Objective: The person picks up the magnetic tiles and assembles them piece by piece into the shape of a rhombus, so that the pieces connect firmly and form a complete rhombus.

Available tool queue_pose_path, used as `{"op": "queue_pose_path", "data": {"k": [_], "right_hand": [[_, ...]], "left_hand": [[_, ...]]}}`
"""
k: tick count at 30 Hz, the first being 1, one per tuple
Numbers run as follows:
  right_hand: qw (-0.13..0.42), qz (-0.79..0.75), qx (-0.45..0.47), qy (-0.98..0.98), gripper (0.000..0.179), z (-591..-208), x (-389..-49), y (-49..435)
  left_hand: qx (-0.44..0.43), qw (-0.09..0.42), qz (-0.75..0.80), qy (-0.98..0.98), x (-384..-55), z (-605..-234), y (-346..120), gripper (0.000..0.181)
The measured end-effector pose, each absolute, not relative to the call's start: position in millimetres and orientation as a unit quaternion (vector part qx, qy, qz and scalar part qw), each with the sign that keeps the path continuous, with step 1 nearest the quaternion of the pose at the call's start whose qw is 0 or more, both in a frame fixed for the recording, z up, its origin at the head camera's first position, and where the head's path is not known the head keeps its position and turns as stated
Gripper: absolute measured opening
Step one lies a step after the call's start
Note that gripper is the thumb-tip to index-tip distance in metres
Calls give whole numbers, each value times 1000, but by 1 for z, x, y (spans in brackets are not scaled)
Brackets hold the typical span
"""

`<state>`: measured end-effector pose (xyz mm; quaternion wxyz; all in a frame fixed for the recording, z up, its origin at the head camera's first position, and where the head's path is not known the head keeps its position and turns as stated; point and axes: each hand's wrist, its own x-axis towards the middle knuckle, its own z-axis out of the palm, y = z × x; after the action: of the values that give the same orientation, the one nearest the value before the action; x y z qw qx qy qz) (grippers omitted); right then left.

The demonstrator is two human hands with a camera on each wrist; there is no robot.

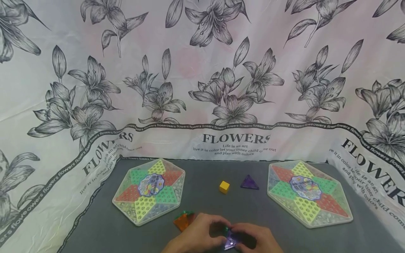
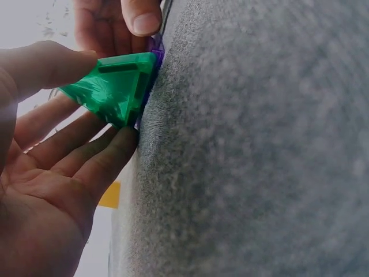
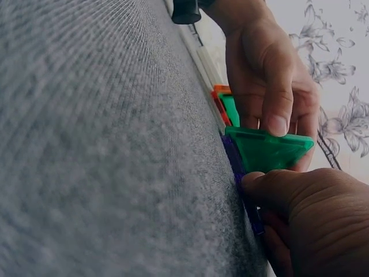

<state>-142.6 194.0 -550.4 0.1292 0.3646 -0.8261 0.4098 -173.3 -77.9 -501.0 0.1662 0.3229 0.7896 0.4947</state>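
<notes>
Near the table's front edge, both hands meet around two translucent magnetic tiles. My left hand pinches a green triangular tile between thumb and fingers. The green tile stands up on edge against a purple tile, which lies flat on the grey cloth. My right hand grips the purple tile at its side; in the right wrist view its thumb presses where the two tiles meet. The fingers partly hide the purple tile's outline. Beside the left hand lie an orange tile and a green piece, partly covered.
A yellow cube and a separate purple triangle sit farther back on the grey tablecloth. Hexagonal star-patterned game boards flank the work, one at left and one at right. A flower-printed curtain encloses the back and sides.
</notes>
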Motion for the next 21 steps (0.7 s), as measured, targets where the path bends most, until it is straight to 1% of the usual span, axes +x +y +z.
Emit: {"op": "queue_pose_path", "data": {"k": [2, 3, 6, 9, 13, 15, 18, 21], "right_hand": [[117, 419, 357, -826, 45, -550, -142, 194], [103, 430, 348, -827, 45, -549, -141, 195], [83, 456, 310, -830, 44, -543, -140, 196], [98, 472, 275, -832, 46, -532, -139, 197], [151, 454, 263, -838, 52, -513, -146, 202], [162, 450, 263, -838, 56, -502, -154, 208], [162, 447, 250, -844, 60, -486, -170, 218], [143, 445, 226, -855, 61, -471, -188, 230]], "left_hand": [[319, 172, 498, 788, -173, -501, -78, 31], [318, 173, 499, 788, -173, -501, -78, 31], [320, 169, 495, 790, -173, -501, -77, 31], [326, 156, 485, 796, -173, -502, -78, 30], [335, 136, 466, 808, -172, -501, -78, 30], [341, 129, 460, 810, -172, -501, -78, 30], [345, 128, 455, 811, -172, -500, -78, 29], [343, 138, 455, 810, -173, -500, -79, 28]]}}
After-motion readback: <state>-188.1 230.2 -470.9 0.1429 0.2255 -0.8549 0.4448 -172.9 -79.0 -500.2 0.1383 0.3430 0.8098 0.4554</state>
